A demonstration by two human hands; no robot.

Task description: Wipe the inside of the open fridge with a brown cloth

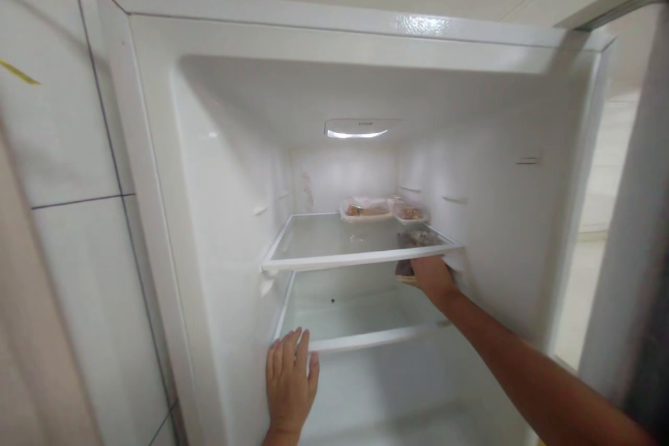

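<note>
Fridge [334, 24], upper shelf [308, 240] | trays [367, 218]: food [373, 209] | right hand [433, 279] gripping dark package [404, 268] | left hand [290, 380] spread

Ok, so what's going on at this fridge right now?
Someone has both hands inside the open fridge. Their right hand reaches in under the upper shelf, at a dark package; how firmly it is gripped is hard to see. The left hand, fingers spread, is at the front left corner of the lower shelf. A larger pack and a smaller pack sit toward the back of the upper shelf.
</note>
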